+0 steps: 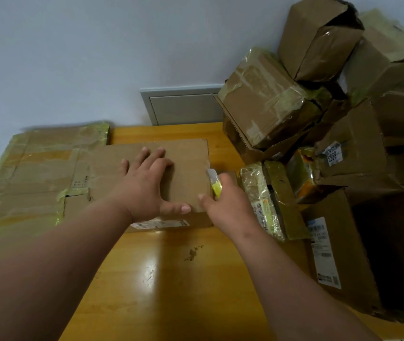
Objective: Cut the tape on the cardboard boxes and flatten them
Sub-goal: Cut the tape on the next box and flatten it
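Likely light and stiff, the box (156, 173) sits pinned under the flat-spread left hand (147, 183), while the right hand (228, 205) grips a knife (214, 184) at its 3 o'clock edge.

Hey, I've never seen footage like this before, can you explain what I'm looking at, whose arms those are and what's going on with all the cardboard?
There is no machine here. The one picture comes from a camera worn on a person's head, looking down at their own bare arms. The left hand presses flat on a closed cardboard box on a wooden table. The right hand grips a yellow utility knife at the box's right edge, where tape would be cut. Flattened boxes lie on the left; a pile of taped boxes waits on the right.
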Action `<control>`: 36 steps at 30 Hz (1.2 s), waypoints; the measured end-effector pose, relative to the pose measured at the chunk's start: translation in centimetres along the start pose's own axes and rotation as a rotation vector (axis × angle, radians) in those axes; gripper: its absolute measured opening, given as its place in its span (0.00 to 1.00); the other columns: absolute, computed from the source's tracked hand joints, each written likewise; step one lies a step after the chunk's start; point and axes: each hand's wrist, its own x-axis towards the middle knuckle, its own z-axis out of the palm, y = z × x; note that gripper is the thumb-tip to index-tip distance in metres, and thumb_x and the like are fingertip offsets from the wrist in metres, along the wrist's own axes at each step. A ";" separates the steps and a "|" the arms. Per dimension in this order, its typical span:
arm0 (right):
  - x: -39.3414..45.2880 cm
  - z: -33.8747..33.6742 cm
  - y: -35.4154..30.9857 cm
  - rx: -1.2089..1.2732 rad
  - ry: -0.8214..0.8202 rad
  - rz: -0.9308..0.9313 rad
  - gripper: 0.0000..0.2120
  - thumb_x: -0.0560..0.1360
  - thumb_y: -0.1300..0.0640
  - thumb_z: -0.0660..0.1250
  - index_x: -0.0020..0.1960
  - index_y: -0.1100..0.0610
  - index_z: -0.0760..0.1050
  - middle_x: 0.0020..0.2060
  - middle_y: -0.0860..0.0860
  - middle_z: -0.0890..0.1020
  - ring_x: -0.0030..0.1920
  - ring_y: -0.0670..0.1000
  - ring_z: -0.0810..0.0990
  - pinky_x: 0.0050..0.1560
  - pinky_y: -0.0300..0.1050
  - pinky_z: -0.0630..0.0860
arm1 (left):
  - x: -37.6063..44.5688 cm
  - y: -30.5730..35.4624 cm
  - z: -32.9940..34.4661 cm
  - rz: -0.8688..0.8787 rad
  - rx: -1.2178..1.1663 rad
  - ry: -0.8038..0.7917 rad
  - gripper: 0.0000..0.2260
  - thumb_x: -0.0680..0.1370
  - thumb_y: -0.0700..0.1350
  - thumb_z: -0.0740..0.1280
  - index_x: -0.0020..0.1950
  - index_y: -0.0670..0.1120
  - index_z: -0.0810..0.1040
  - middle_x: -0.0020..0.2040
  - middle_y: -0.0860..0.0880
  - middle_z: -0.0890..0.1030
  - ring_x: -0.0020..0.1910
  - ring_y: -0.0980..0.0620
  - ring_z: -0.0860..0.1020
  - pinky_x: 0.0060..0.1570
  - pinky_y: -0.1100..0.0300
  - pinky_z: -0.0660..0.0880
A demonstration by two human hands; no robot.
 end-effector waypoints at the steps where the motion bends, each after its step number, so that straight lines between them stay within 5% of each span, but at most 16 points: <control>1: 0.2 -0.2 0.2 -0.013 0.002 -0.006 0.16 0.77 0.45 0.66 0.60 0.46 0.65 0.49 0.45 0.73 0.47 0.49 0.75 0.38 0.44 0.71 | -0.1 -0.6 -0.5 -0.009 -0.023 -0.022 0.55 0.56 0.84 0.56 0.78 0.58 0.54 0.81 0.55 0.46 0.79 0.49 0.40 0.75 0.38 0.44; 6: 1.0 -1.6 0.6 -0.234 0.096 -0.103 0.14 0.83 0.52 0.55 0.68 0.50 0.68 0.55 0.51 0.76 0.50 0.53 0.76 0.46 0.49 0.77 | -2.4 -5.5 -2.7 -0.307 -0.061 0.006 0.52 0.61 0.76 0.66 0.79 0.60 0.50 0.80 0.56 0.46 0.79 0.43 0.45 0.73 0.36 0.51; 9: 1.5 -2.8 0.0 -0.360 0.140 -0.128 0.18 0.83 0.55 0.53 0.72 0.50 0.67 0.60 0.53 0.75 0.55 0.55 0.76 0.50 0.50 0.74 | -4.4 -8.0 -2.4 -0.478 -0.476 0.004 0.53 0.63 0.60 0.79 0.80 0.56 0.52 0.79 0.46 0.56 0.74 0.39 0.61 0.69 0.38 0.67; 11: 2.0 -3.5 -1.2 -0.392 0.185 -0.181 0.20 0.82 0.55 0.54 0.73 0.50 0.66 0.58 0.52 0.75 0.52 0.54 0.76 0.46 0.49 0.74 | -5.4 -8.5 -1.8 -0.469 -0.622 -0.012 0.50 0.67 0.51 0.80 0.80 0.58 0.52 0.77 0.44 0.62 0.72 0.40 0.66 0.67 0.44 0.70; 15: 2.9 -2.1 -5.6 -0.453 0.116 -0.383 0.17 0.80 0.59 0.57 0.67 0.48 0.71 0.49 0.49 0.75 0.47 0.53 0.76 0.41 0.48 0.72 | -5.6 -9.2 -1.4 -0.406 -0.622 0.010 0.47 0.70 0.48 0.78 0.81 0.57 0.51 0.76 0.47 0.64 0.71 0.45 0.67 0.70 0.49 0.67; 20: 2.9 2.9 -10.7 -0.544 -0.085 -0.580 0.10 0.80 0.58 0.59 0.58 0.48 0.72 0.50 0.50 0.80 0.48 0.57 0.79 0.46 0.54 0.78 | -6.3 -11.2 -1.6 -0.377 -0.863 -0.017 0.40 0.72 0.41 0.76 0.75 0.68 0.62 0.63 0.56 0.74 0.54 0.58 0.77 0.54 0.55 0.78; 26: 3.3 7.1 -14.0 -0.651 -0.163 -0.686 0.11 0.80 0.55 0.59 0.58 0.47 0.76 0.53 0.49 0.80 0.54 0.57 0.78 0.46 0.50 0.74 | -6.1 -12.9 -1.2 -0.334 -0.971 0.033 0.37 0.71 0.38 0.77 0.73 0.63 0.67 0.63 0.56 0.75 0.48 0.57 0.82 0.40 0.68 0.77; 30: 3.5 8.5 -15.0 -0.709 -0.183 -0.697 0.12 0.80 0.56 0.58 0.58 0.46 0.76 0.48 0.49 0.79 0.50 0.56 0.78 0.43 0.50 0.76 | -5.5 -13.4 -1.6 -0.312 -0.853 0.015 0.38 0.70 0.45 0.78 0.75 0.63 0.65 0.68 0.54 0.70 0.59 0.53 0.74 0.48 0.68 0.72; 33: 3.8 9.2 -15.5 -0.724 -0.180 -0.674 0.13 0.80 0.57 0.58 0.60 0.46 0.76 0.48 0.49 0.78 0.50 0.55 0.78 0.43 0.51 0.77 | -5.3 -13.7 -1.8 -0.306 -0.704 0.019 0.39 0.69 0.51 0.79 0.75 0.64 0.63 0.72 0.52 0.68 0.70 0.49 0.69 0.69 0.46 0.68; 36: 4.0 9.5 -15.6 -0.736 -0.171 -0.668 0.14 0.80 0.58 0.58 0.61 0.46 0.75 0.48 0.49 0.77 0.50 0.56 0.77 0.39 0.48 0.73 | -5.4 -13.8 -1.9 -0.308 -0.606 0.008 0.39 0.69 0.55 0.78 0.75 0.67 0.62 0.73 0.51 0.67 0.73 0.46 0.64 0.72 0.39 0.61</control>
